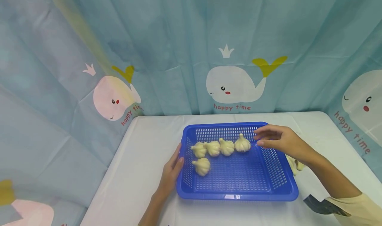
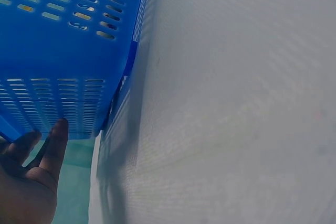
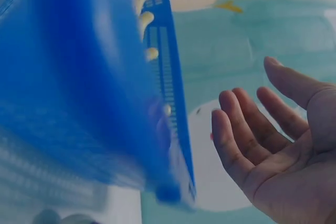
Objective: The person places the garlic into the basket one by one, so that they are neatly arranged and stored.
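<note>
Several pale garlic bulbs form a row along the far side of a blue plastic basket. A single garlic bulb lies nearer the front at the left. My left hand touches the basket's left side, its fingers fairly straight along the outer wall and the thumb at the rim. Over the basket's right side hovers my right hand, fingers spread and loosely bent with nothing between them. The right wrist view shows the bare palm of that right hand beside the basket rim.
More pale garlic pieces lie on the white-covered table just right of the basket, partly hidden by my right forearm. A blue curtain printed with whales hangs close behind the table and round its sides.
</note>
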`<state>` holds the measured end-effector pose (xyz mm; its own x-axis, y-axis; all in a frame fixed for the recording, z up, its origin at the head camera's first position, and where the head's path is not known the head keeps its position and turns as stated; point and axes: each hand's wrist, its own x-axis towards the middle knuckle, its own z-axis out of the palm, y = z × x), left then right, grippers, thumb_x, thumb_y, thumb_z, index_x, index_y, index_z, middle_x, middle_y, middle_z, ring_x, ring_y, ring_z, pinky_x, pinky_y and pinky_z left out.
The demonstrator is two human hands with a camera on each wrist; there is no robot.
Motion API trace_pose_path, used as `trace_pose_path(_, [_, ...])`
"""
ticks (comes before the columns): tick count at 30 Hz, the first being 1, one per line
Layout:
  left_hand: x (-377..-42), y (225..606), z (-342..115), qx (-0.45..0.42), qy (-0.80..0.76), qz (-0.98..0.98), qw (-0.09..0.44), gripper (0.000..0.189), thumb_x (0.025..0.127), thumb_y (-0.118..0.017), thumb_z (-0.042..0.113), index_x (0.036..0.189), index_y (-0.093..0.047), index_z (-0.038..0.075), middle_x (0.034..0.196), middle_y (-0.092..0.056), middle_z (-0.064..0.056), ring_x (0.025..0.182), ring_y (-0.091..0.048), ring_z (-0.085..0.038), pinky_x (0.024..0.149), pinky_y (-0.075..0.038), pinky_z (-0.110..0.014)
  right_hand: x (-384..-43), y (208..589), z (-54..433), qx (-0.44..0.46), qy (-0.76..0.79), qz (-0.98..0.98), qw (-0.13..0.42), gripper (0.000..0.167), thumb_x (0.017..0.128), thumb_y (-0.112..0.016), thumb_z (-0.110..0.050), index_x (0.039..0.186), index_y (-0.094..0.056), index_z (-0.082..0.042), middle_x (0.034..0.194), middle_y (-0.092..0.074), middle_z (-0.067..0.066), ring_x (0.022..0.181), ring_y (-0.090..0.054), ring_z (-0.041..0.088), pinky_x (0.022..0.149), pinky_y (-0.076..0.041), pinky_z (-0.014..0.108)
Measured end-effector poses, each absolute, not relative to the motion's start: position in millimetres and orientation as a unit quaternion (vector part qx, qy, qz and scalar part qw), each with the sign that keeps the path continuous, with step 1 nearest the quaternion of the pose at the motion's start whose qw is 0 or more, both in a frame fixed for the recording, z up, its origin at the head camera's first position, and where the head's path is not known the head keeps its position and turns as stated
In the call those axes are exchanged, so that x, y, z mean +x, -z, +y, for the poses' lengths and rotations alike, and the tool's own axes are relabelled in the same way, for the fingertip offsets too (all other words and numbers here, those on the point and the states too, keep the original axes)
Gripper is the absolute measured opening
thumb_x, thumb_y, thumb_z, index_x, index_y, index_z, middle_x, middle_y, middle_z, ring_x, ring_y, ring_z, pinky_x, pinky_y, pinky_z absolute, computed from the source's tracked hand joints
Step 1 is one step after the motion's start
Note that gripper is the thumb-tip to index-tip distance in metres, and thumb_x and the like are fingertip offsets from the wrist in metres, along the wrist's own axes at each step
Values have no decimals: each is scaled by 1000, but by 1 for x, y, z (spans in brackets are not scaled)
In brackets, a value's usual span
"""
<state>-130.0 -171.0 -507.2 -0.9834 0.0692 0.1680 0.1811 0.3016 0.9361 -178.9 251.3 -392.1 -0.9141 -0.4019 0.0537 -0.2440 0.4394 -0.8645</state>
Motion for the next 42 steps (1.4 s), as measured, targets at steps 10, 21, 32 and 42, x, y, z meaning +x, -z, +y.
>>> trace_pose_path(10, [-131,510,-171,-83,584,-806,52,57,114,-47,32,168,-32,26,172,-34,5,160,-29,-16,123,-24,-17,-171,406,283,-153,506,847,57,42,104,-71,-21,139,-62,0,127,-73,18,106,-75,8,85,-66,27])
trace_pose_path(21, [-132,510,-170,-90,585,-804,53,57,114,-47,32,168,-32,26,172,-33,5,160,-29,-18,124,-24,-17,-163,431,334,-102,473,875,14,45,105,-69,-20,143,-57,0,118,-69,-28,105,-68,-11,81,-61,15])
trace_pose_path(32, [-133,511,-171,-94,587,-802,55,57,114,-47,32,168,-31,26,172,-33,5,160,-29,-18,123,-24,-16,-162,449,362,-55,469,881,-8,49,101,-75,-20,142,-59,1,116,-62,-38,102,-60,-22,76,-58,9])
trace_pose_path(42, [-132,512,-172,-88,583,-806,55,57,114,-47,32,168,-32,26,172,-34,6,160,-29,-16,123,-24,-17,-163,461,374,6,384,923,-3,67,100,-75,-42,148,-54,0,130,-70,-1,129,-58,27,89,-55,65])
